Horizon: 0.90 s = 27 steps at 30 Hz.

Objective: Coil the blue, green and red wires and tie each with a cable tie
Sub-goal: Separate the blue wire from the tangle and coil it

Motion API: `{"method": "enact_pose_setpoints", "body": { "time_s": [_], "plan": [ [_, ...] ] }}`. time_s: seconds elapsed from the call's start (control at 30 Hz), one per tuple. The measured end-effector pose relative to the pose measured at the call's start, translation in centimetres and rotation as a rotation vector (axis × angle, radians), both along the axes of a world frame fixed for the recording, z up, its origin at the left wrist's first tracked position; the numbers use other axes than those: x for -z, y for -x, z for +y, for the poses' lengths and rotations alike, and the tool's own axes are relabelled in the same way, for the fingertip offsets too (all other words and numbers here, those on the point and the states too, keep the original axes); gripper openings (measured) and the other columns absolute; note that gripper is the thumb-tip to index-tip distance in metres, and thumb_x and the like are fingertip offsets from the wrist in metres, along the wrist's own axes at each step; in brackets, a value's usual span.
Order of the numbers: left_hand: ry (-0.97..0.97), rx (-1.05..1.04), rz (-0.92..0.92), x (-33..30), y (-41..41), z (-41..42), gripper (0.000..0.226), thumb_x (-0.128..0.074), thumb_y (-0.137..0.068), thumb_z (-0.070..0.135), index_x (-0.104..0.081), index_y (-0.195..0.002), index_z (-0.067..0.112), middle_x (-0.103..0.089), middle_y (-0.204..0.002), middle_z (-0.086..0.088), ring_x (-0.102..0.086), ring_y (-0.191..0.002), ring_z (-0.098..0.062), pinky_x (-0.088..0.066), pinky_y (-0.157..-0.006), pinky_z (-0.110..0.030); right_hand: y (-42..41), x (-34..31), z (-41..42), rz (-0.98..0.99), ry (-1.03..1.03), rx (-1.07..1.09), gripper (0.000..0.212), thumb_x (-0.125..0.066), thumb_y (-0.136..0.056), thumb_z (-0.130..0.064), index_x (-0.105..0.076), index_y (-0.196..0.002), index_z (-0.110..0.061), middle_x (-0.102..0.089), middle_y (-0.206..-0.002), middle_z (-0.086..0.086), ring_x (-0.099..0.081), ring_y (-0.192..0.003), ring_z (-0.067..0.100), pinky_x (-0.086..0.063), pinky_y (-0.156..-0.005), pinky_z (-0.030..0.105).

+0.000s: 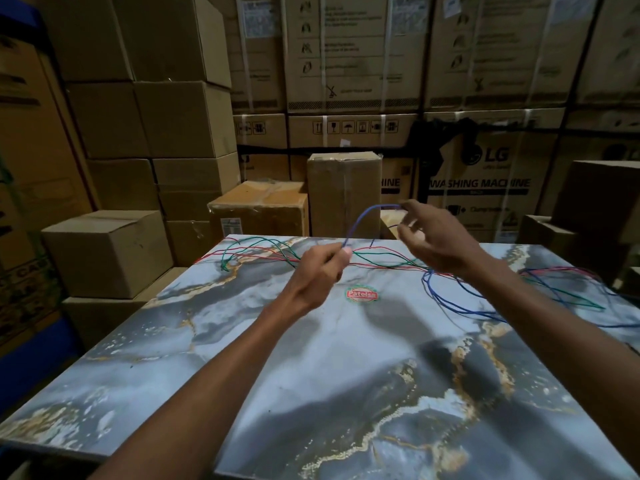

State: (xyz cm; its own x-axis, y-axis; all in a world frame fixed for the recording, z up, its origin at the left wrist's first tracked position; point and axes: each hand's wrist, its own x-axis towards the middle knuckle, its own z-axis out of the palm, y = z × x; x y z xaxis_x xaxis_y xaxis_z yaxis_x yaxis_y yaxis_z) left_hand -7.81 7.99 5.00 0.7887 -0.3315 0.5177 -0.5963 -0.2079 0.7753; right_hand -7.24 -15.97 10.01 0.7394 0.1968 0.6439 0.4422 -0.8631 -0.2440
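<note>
Nearest to us, our two bare forearms reach out over the marbled grey-blue tabletop (346, 375), from its near edge toward the far edge. A round red and green sticker (361, 294) sits on the surface just beyond the middle, between our wrists.

Our left hand (320, 271) is raised near the far edge, its fingers curled, pinching the blue wire (360, 220). From that pinch the wire rises in an arch to our right hand (433, 237), which is lifted a little higher and farther right; its fingertips meet the wire at the top of the arch, but the hand is blurred, and we cannot tell whether it grips the wire or only touches it. More of the blue wire lies in loose loops on the tabletop toward the right edge, under our right forearm.

Along the far edge the green wire (256, 240) and the red wire (242, 252) lie uncoiled and tangled together, running from the far left corner across to the right edge.

Beyond the tabletop stand stacked cardboard boxes (145, 119), one printed as a washing machine carton (485, 188).
</note>
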Motion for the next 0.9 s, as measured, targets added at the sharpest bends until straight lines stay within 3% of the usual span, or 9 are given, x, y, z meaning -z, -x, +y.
{"method": "enact_pose_setpoints", "body": {
  "time_s": [0.07,0.13,0.2,0.3,0.43,0.57,0.73,0.83,0.9],
  "plan": [
    [0.306,0.213,0.33,-0.9,0.4,-0.6,0.039,-0.042,-0.099,0.031,-0.027,-0.064,0.021,-0.022,-0.049,0.006,-0.014,-0.043,-0.011,-0.011,-0.046,-0.024,0.1,0.8,1.0,-0.05,0.103,0.021,0.074,-0.057,-0.085,-0.041,-0.035,-0.155,-0.024,-0.061,-0.121,0.011,-0.059,-0.105,0.029,-0.047,-0.088,0.045],
    [0.532,0.395,0.555,-1.9,0.7,-0.7,0.04,-0.038,-0.102,0.031,-0.024,-0.065,0.022,-0.013,-0.049,0.006,-0.008,-0.042,-0.011,-0.009,-0.044,-0.023,-0.1,1.5,1.8,-0.054,0.147,0.08,0.085,-0.057,-0.078,-0.047,-0.029,-0.157,-0.032,-0.051,-0.131,0.009,-0.053,-0.113,0.03,-0.042,-0.093,0.047],
    [0.708,0.501,0.635,-2.8,1.1,-0.8,0.04,-0.037,-0.102,0.029,-0.027,-0.064,0.021,-0.011,-0.049,0.005,-0.008,-0.04,-0.011,-0.012,-0.04,-0.023,-0.4,2.0,2.5,0.003,0.068,0.068,0.073,-0.06,-0.078,-0.047,-0.043,-0.147,-0.03,-0.055,-0.117,0.002,-0.058,-0.107,0.026,-0.044,-0.09,0.045],
    [0.953,0.577,0.607,-3.8,1.1,-0.9,0.036,-0.038,-0.1,0.025,-0.034,-0.066,0.018,-0.019,-0.047,0.006,-0.016,-0.037,-0.008,-0.015,-0.042,-0.024,-0.8,2.7,3.3,0.042,-0.148,-0.079,0.025,-0.068,-0.091,-0.027,-0.063,-0.113,-0.018,-0.059,-0.075,-0.011,-0.057,-0.066,0.008,-0.042,-0.066,0.033],
    [1.16,0.517,0.549,-5.1,0.2,-0.1,0.025,-0.039,-0.096,0.017,-0.059,-0.086,0.006,-0.03,-0.059,0.002,-0.029,-0.049,-0.01,-0.028,-0.05,-0.025,-0.7,4.4,3.7,0.135,-0.161,-0.165,0.013,-0.062,-0.1,-0.028,-0.071,-0.106,-0.021,-0.066,-0.072,-0.007,-0.059,-0.066,0.005,-0.044,-0.062,0.03],
    [0.99,0.208,0.439,-4.4,-1.4,0.9,0.039,-0.03,-0.107,0.028,-0.061,-0.11,0.004,-0.045,-0.059,0.0,-0.043,-0.052,-0.012,-0.038,-0.058,-0.027,-0.1,6.0,3.5,0.161,-0.032,-0.214,0.017,-0.065,-0.098,-0.023,-0.075,-0.112,-0.02,-0.069,-0.085,-0.011,-0.058,-0.067,-0.002,-0.045,-0.065,0.03],
    [0.583,-0.05,0.276,-2.1,-1.8,0.1,0.048,-0.028,-0.109,0.036,-0.065,-0.1,0.006,-0.067,-0.062,-0.004,-0.07,-0.071,-0.023,-0.06,-0.077,-0.039,1.6,5.2,4.4,0.233,0.195,-0.325,0.021,-0.067,-0.095,-0.021,-0.078,-0.113,-0.02,-0.078,-0.096,-0.003,-0.056,-0.063,-0.011,-0.037,-0.063,0.007],
    [0.541,0.023,0.323,-1.3,-1.7,-1.0,0.043,-0.033,-0.108,0.035,-0.062,-0.101,0.005,-0.073,-0.073,-0.01,-0.073,-0.078,-0.027,-0.059,-0.082,-0.044,2.7,4.4,5.8,0.242,0.301,-0.368,0.023,-0.062,-0.097,-0.024,-0.077,-0.115,-0.021,-0.078,-0.103,-0.004,-0.065,-0.078,0.003,-0.051,-0.071,0.023],
    [0.429,0.042,0.303,-1.0,-1.5,-1.8,0.04,-0.035,-0.108,0.032,-0.064,-0.1,0.005,-0.074,-0.078,-0.01,-0.073,-0.077,-0.025,-0.061,-0.075,-0.036,3.4,4.0,6.4,0.194,0.326,-0.366,0.021,-0.06,-0.096,-0.024,-0.077,-0.107,-0.021,-0.077,-0.098,-0.006,-0.061,-0.075,0.008,-0.054,-0.07,0.034]
  ]
}}
